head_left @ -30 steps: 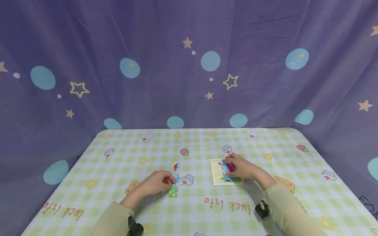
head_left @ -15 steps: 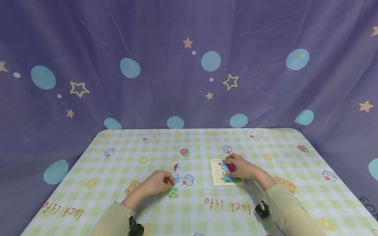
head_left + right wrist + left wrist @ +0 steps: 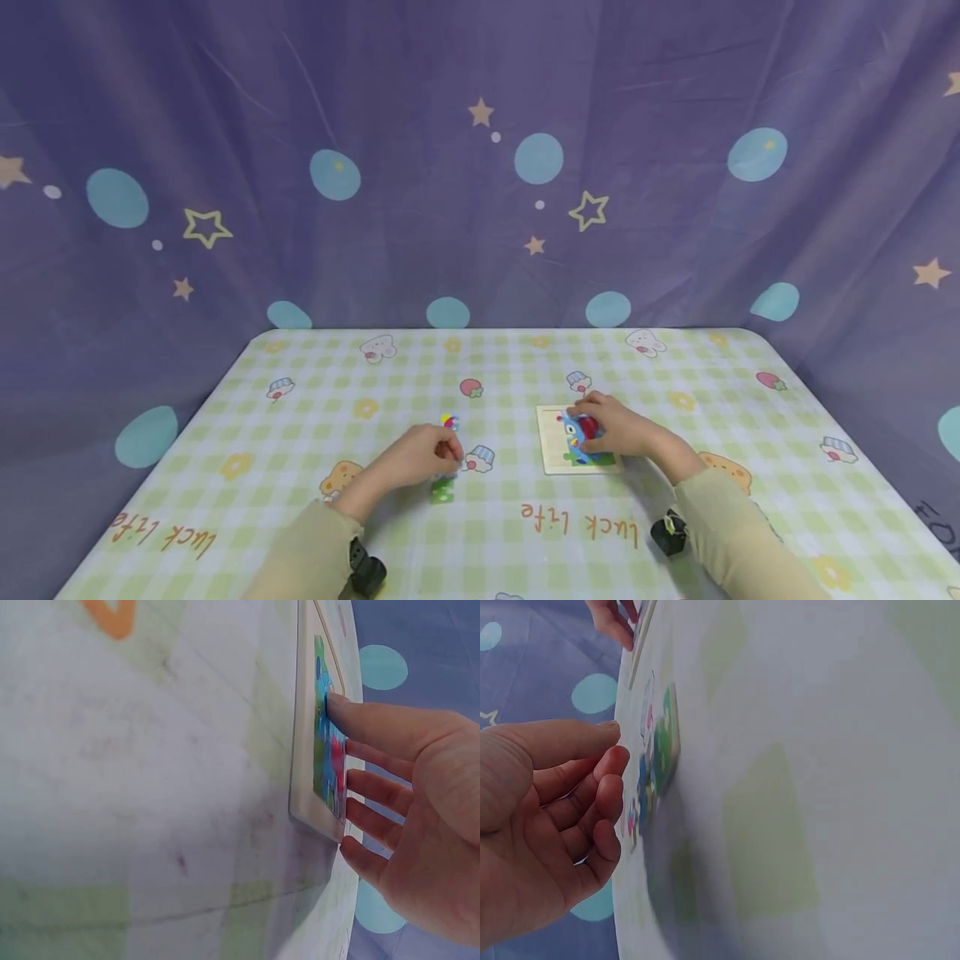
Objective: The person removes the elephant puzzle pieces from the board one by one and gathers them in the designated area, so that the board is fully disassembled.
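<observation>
A wooden puzzle board [image 3: 553, 450] lies on the table with blue, red and green pieces [image 3: 321, 735] in it. My right hand [image 3: 618, 427] rests over the board, thumb and fingertips on the pieces, fingers spread and slightly bent. Left of the board, a green piece [image 3: 442, 490] and a yellow, red and blue piece [image 3: 450, 422] lie loose. My left hand [image 3: 420, 457] hovers over the loose pieces, hiding part of them. The left wrist view shows this hand [image 3: 547, 802] with bent fingers, thumb near the fingertips and nothing visible between them, beside the green piece [image 3: 665, 742].
A green and white checked cloth [image 3: 360, 367] with printed pictures and lettering covers the table. Behind it hangs a purple curtain [image 3: 405, 242] with stars and blue dots. A black wrist device [image 3: 367, 573] shows at the left sleeve, another [image 3: 669, 533] at the right.
My left hand has lifted and shifted slightly right and away from me, now covering the blue piece in the middle of the loose ones. The right hand stays on the board.
</observation>
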`<state>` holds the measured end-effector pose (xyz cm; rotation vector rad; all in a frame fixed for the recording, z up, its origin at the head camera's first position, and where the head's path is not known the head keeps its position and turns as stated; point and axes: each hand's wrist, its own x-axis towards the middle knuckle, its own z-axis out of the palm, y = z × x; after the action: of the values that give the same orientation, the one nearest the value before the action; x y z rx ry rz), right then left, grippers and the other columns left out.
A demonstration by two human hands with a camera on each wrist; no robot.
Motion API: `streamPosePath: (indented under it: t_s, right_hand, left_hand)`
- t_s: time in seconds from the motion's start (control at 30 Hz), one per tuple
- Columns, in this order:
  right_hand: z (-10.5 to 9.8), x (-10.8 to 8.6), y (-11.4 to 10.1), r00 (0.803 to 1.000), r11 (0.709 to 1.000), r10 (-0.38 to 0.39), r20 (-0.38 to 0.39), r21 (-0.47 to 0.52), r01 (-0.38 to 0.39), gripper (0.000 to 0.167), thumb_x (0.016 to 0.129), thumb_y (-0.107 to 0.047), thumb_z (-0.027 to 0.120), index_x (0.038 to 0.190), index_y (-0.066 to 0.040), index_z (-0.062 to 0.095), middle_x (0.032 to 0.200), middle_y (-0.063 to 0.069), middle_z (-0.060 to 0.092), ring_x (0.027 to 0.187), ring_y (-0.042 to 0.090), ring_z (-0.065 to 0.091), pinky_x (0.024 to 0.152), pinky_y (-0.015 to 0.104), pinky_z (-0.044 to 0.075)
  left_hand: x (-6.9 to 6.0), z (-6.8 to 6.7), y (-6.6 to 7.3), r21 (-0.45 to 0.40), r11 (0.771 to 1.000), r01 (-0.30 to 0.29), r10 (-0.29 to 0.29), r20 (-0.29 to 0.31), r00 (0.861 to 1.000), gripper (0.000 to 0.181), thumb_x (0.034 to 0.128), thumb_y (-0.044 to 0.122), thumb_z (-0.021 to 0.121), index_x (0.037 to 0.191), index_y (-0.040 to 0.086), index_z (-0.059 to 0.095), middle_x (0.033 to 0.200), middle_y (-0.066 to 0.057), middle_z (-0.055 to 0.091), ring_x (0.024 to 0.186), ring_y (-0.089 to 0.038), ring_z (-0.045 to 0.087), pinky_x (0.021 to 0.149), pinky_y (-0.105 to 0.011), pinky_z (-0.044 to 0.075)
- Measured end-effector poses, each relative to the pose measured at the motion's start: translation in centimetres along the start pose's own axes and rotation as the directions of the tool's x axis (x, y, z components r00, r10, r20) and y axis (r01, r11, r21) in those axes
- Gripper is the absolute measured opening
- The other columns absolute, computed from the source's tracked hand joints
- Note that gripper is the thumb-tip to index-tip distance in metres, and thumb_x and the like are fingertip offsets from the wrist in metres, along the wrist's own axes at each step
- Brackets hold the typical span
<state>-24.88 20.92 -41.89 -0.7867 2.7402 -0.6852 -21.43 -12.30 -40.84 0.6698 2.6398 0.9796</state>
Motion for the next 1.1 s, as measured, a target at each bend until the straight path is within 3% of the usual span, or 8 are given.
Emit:
streamPosePath:
  t_s: [0.23,0.57,0.8,1.1]
  right_hand:
    - [-0.1,0.0,0.0,1.000,1.000,-0.007,0.007,0.014,0.007,0.054,0.079,-0.020,0.070,0.127,-0.004,0.050,0.129,0.017,0.042,0.118,0.036,0.039,0.095,0.050,0.034]
    - [-0.2,0.0,0.4,1.000,1.000,-0.007,-0.004,0.009,0.007,0.060,0.077,-0.019,0.071,0.129,-0.001,0.047,0.131,0.018,0.040,0.120,0.036,0.039,0.097,0.051,0.033]
    - [-0.2,0.2,0.5,1.000,1.000,-0.002,0.006,0.022,0.001,0.064,0.076,-0.020,0.072,0.130,0.000,0.044,0.135,0.019,0.038,0.123,0.037,0.037,0.098,0.050,0.033]
    - [-0.6,0.1,0.5,1.000,1.000,0.002,-0.019,-0.001,-0.002,0.066,0.072,-0.023,0.075,0.125,0.006,0.048,0.130,0.022,0.042,0.120,0.037,0.041,0.099,0.049,0.033]
  left_hand:
    - [1.6,0.6,0.9,0.006,1.000,-0.017,0.017,0.000,1.000,0.005,0.0787,0.012,0.067,0.082,0.010,0.064,0.067,0.005,0.057,0.060,-0.009,0.050,0.056,-0.023,0.041]
    - [3.8,1.9,2.3,-0.052,0.998,-0.024,0.026,0.027,0.999,0.005,0.0809,0.006,0.061,0.085,0.007,0.064,0.066,0.001,0.058,0.048,-0.015,0.053,0.046,-0.025,0.043]
    - [4.8,3.0,3.4,0.020,0.998,-0.056,0.056,-0.002,0.998,0.004,0.0788,0.010,0.065,0.083,0.010,0.066,0.068,0.006,0.056,0.061,-0.007,0.049,0.058,-0.022,0.042]
    - [7.0,4.7,4.7,0.015,0.999,-0.052,0.053,-0.009,0.999,0.007,0.0799,0.011,0.065,0.086,0.011,0.067,0.071,0.008,0.058,0.062,-0.005,0.050,0.057,-0.020,0.043]
